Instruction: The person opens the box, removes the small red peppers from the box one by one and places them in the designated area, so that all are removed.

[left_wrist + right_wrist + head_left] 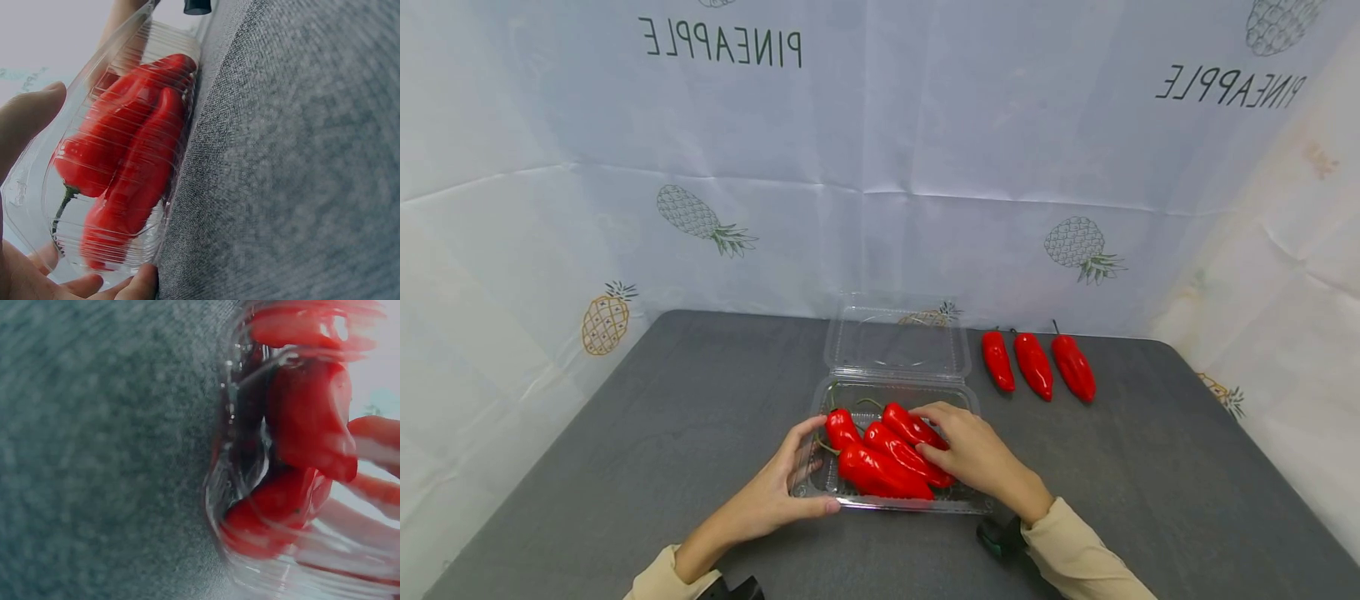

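A clear plastic clamshell container stands on the table with its lid folded back. Several glossy red peppers with green stems lie inside it, some on top of others. My left hand grips the container's left front corner, thumb at the front rim and fingers along the left side. In the left wrist view the thumb and fingertips show around the clear wall. Over the right part of the container, my right hand holds a red pepper between thumb and fingers; its fingertips are partly hidden.
To the right of the lid, three more red peppers lie side by side on the dark grey table. A pale cloth printed with pineapples hangs behind the table's back edge.
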`<state>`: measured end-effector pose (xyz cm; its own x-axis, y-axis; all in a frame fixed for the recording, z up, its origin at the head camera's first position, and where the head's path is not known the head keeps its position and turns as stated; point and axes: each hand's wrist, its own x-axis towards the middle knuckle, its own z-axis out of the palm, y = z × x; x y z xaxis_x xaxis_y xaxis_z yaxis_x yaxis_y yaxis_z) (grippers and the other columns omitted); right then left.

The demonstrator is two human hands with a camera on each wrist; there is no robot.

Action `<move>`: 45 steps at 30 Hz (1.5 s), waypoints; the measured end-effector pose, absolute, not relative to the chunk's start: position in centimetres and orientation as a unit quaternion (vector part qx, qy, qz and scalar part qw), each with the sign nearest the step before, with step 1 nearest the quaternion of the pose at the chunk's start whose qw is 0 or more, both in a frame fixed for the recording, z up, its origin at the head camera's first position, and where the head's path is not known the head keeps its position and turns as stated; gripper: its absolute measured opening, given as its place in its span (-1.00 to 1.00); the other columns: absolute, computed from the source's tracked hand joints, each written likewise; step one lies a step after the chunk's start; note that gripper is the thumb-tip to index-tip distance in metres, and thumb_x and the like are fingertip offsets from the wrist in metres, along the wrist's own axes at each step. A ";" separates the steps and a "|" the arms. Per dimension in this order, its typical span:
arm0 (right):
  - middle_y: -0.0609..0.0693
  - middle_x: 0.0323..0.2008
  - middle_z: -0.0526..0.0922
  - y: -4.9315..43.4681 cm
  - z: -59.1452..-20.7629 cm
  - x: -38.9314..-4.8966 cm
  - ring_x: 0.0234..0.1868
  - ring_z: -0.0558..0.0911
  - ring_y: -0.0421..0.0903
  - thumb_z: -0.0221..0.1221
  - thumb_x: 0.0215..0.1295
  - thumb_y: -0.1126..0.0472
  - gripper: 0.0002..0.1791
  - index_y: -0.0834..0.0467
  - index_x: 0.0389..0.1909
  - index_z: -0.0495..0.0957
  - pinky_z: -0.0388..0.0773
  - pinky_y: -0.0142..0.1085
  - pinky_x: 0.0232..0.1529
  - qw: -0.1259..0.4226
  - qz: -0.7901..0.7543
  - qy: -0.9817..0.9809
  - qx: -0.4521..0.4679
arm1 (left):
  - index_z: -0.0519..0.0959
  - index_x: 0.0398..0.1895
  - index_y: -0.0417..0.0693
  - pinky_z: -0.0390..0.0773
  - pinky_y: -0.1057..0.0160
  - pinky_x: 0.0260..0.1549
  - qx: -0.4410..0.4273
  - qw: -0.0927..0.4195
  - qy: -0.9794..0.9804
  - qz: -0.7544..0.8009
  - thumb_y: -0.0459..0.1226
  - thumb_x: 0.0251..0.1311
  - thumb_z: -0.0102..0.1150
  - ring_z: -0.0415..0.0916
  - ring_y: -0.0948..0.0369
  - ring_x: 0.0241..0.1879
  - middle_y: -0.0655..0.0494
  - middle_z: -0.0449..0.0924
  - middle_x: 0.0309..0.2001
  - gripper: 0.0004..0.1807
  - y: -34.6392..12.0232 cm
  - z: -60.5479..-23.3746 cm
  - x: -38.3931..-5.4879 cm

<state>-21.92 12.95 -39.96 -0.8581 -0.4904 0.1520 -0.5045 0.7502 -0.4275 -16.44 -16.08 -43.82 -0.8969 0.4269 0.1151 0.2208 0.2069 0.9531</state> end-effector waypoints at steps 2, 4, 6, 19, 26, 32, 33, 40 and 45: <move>0.05 0.06 0.67 12.9 -39.9 -21.9 -0.06 0.68 -0.05 0.42 0.12 0.22 -0.48 0.16 0.14 0.58 0.76 -0.13 -0.14 0.013 0.232 -0.937 0.262 | -0.05 0.52 -0.06 0.30 -0.11 0.36 0.210 0.087 0.772 0.594 -0.22 0.08 0.43 0.03 -0.26 0.50 -0.17 -0.03 0.53 0.04 -16.1 -43.8 -16.4; 0.05 0.06 0.67 12.8 -39.9 -22.0 -0.07 0.68 -0.05 0.42 0.12 0.22 -0.48 0.15 0.13 0.58 0.76 -0.14 -0.15 0.012 0.230 -0.938 0.260 | -0.05 0.52 -0.07 0.30 -0.11 0.36 0.212 0.086 0.771 0.594 -0.23 0.08 0.43 0.03 -0.27 0.50 -0.18 -0.04 0.53 0.04 -16.1 -43.8 -16.4; 0.05 0.06 0.67 12.6 -39.8 -22.0 -0.07 0.68 -0.05 0.42 0.11 0.21 -0.48 0.14 0.14 0.58 0.76 -0.14 -0.16 0.009 0.229 -0.939 0.256 | -0.06 0.51 -0.08 0.30 -0.11 0.36 0.214 0.084 0.770 0.595 -0.23 0.08 0.43 0.03 -0.27 0.50 -0.19 -0.04 0.53 0.04 -16.1 -43.8 -16.4; 0.07 0.04 0.68 12.5 -39.8 -22.0 -0.11 0.65 -0.07 0.44 0.09 0.20 -0.41 0.16 0.18 0.54 0.75 -0.17 -0.24 0.001 0.206 -0.944 0.257 | -0.05 0.51 -0.07 0.30 -0.10 0.36 0.216 0.083 0.769 0.596 -0.24 0.08 0.43 0.02 -0.25 0.50 -0.18 -0.04 0.53 0.04 -16.1 -43.8 -16.5; 0.04 0.02 0.69 12.5 -40.0 -22.0 -0.18 0.64 -0.11 0.42 0.10 0.20 -0.43 0.15 0.18 0.55 0.73 -0.23 -0.30 0.014 0.193 -0.945 0.262 | -0.06 0.52 -0.09 0.29 -0.12 0.36 0.222 0.081 0.764 0.600 -0.26 0.08 0.43 0.02 -0.27 0.50 -0.20 -0.05 0.53 0.04 -16.1 -43.8 -16.5; 0.02 -0.02 0.70 12.5 -40.0 -22.0 -0.26 0.58 -0.16 0.38 0.10 0.23 -0.44 0.15 0.18 0.54 0.69 -0.30 -0.37 0.010 0.190 -0.947 0.258 | -0.06 0.52 -0.09 0.29 -0.12 0.35 0.221 0.082 0.764 0.601 -0.25 0.08 0.44 0.03 -0.27 0.50 -0.20 -0.04 0.52 0.05 -16.0 -43.8 -16.5; 0.02 -0.01 0.70 12.5 -40.0 -22.0 -0.26 0.58 -0.16 0.38 0.10 0.23 -0.44 0.15 0.18 0.54 0.69 -0.30 -0.37 0.009 0.190 -0.948 0.257 | -0.06 0.52 -0.09 0.29 -0.12 0.35 0.222 0.082 0.763 0.601 -0.25 0.08 0.44 0.02 -0.27 0.50 -0.20 -0.04 0.52 0.05 -16.0 -43.8 -16.5; 0.03 0.04 0.68 12.5 -40.1 -22.0 -0.28 0.59 -0.17 0.33 0.12 0.25 -0.43 0.15 0.21 0.50 0.69 -0.32 -0.37 0.017 0.203 -0.948 0.245 | -0.06 0.51 -0.09 0.30 -0.12 0.36 0.221 0.083 0.763 0.602 -0.25 0.07 0.44 0.04 -0.27 0.50 -0.20 -0.04 0.52 0.05 -16.1 -43.8 -16.5; 0.04 0.06 0.67 12.5 -40.1 -22.0 -0.20 0.63 -0.13 0.33 0.15 0.23 -0.44 0.14 0.22 0.50 0.75 -0.19 -0.23 0.022 0.212 -0.945 0.246 | -0.06 0.51 -0.09 0.29 -0.12 0.35 0.219 0.083 0.765 0.600 -0.25 0.07 0.44 0.03 -0.27 0.50 -0.20 -0.04 0.52 0.04 -16.1 -43.9 -16.5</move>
